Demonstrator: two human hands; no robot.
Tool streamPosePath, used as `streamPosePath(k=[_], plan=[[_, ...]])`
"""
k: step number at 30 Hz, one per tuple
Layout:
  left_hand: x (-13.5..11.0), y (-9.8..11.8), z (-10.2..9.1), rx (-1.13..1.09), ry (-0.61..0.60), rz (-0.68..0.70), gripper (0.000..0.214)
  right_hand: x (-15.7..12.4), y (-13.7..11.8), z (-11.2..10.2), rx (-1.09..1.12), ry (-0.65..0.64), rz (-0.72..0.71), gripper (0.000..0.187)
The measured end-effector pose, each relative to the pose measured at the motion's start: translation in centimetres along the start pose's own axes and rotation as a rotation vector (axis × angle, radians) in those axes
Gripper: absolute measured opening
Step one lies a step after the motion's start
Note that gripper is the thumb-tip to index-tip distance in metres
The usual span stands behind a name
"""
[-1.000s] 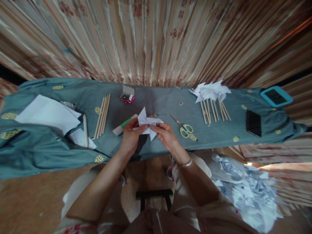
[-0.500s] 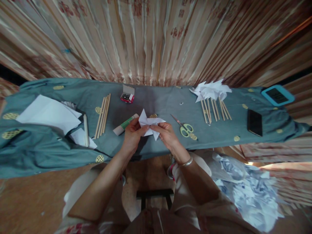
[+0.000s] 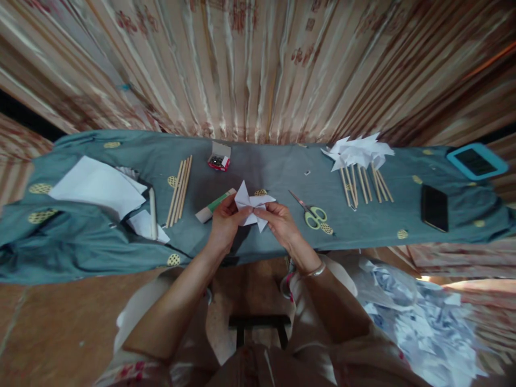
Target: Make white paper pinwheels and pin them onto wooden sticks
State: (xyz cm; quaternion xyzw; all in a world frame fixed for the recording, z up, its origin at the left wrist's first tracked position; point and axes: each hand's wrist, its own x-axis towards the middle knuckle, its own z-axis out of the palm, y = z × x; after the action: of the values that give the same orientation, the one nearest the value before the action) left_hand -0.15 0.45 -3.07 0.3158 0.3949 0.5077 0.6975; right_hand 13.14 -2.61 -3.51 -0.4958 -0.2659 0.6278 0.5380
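Note:
A folded white paper pinwheel [image 3: 244,198] is held between both hands over the front middle of the table. My left hand [image 3: 226,220] pinches it from the left, the thumb pressing near its centre. From the right, my right hand [image 3: 282,221] grips it with the thumb near the centre as well. Just behind the left hand lies a green and white box [image 3: 212,207], partly covered by the fingers. Scissors with light green handles [image 3: 311,214] rest to the right of my right hand.
Left are white paper sheets [image 3: 97,185], a white stick-like tool [image 3: 152,214], wooden sticks [image 3: 179,191] and a small open red box [image 3: 219,158]. Right lie several finished paper pinwheels [image 3: 358,152] on sticks, a phone [image 3: 434,208] and a blue-framed device [image 3: 477,161]. A bag of paper pieces [image 3: 427,317] stands below.
The whole scene sits slightly further right in the picture as the head view turns. Both hands keep hold of the paper pinwheel, with hardly any change in grip.

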Motion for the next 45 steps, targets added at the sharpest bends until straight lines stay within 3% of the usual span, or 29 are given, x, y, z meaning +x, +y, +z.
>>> streamPosePath(k=[27,35,40,42,45], plan=[[-0.3,0.0,-0.4,0.101,0.032,0.053,0.047,0.0,-0.1,0.4,-0.002,-0.027,-0.055,0.029],[-1.1,2.1,-1.3,0.183,0.016,0.162,0.044,0.0,-0.9,-0.4,-0.022,-0.002,-0.088,0.025],[-0.1,5.1,-4.1,0.436,0.173,0.315,0.037,-0.2,-1.3,-0.7,-0.028,0.019,-0.07,0.024],[1.0,6.1,-5.9,0.689,0.257,0.446,0.026,-0.2,-1.4,-0.8,-0.043,0.014,-0.07,0.024],[2.7,7.0,-8.4,1.111,0.314,0.501,0.024,-0.3,-1.5,-0.9,-0.045,-0.004,-0.075,0.025]])
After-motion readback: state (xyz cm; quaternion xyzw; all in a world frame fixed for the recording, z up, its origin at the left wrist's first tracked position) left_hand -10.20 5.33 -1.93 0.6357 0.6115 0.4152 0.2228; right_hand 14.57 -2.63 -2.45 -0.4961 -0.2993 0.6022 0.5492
